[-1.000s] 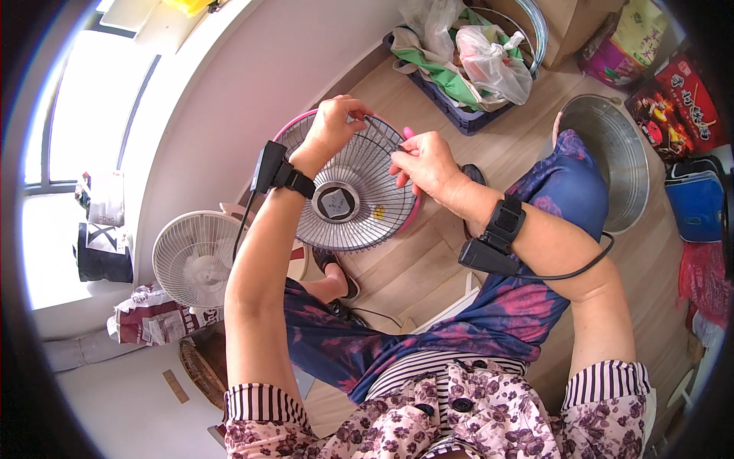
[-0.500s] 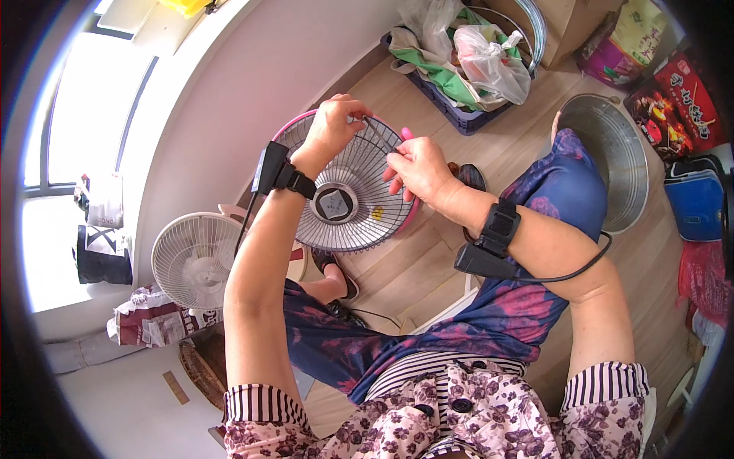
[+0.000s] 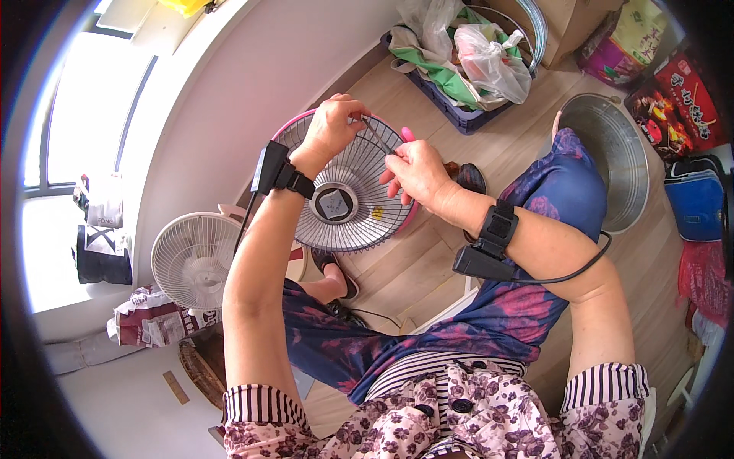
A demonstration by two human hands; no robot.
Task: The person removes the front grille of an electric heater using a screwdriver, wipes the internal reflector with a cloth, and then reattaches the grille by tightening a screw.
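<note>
A round heater with a wire grille and a pink rim (image 3: 330, 172) stands in front of me, a dark emblem at its centre. Over the upper part of the grille, my left hand (image 3: 335, 126) is closed in a pinch at one end of a thin grey metal strip (image 3: 376, 136). The strip's other end lies in the closed thumb and forefinger of my right hand (image 3: 419, 170); the other fingers there are loosely curled. Beside that hand, a pink tab (image 3: 407, 135) sticks up at the rim. What the strip belongs to is too small to tell.
A white fan (image 3: 197, 260) stands left of the heater by the wall. Beyond it is a dark crate (image 3: 466, 121) of bags. A metal tub (image 3: 623, 168) sits right of my knee, near a red box (image 3: 680, 107). Black cables hang from my wrist straps.
The strip between my fingertips has turned slightly and shows brighter now. My right hand has shifted very slightly; my left hand stays in place.
</note>
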